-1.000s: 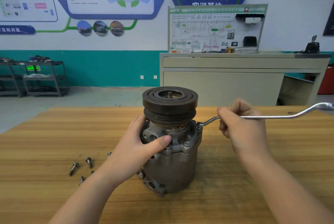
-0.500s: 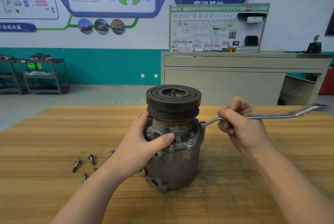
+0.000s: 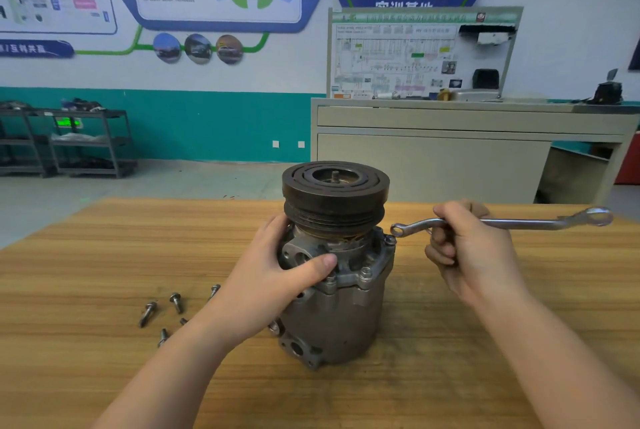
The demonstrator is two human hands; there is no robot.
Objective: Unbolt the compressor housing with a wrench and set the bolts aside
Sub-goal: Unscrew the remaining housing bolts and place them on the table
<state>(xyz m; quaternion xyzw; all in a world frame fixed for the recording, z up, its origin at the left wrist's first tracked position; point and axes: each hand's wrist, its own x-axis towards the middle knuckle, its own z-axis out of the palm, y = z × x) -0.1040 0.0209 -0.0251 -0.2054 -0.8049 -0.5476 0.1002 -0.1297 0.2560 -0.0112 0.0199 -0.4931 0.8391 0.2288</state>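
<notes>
While several bolts already lay aside, the housing was only partly unbolted.

Five loose bolts (image 3: 176, 302) lay on the wooden table (image 3: 104, 255), left of the upright compressor (image 3: 334, 290) in the middle. At least three bolts, I judged, were left in the flange, one (image 3: 364, 272) near the front. The left hand (image 3: 273, 286) gripped the housing, fingers curled around it. The right hand (image 3: 474, 252) held the wrench (image 3: 519, 222), its ring just above the right flange bolt (image 3: 389, 239), seemingly not seated.
</notes>
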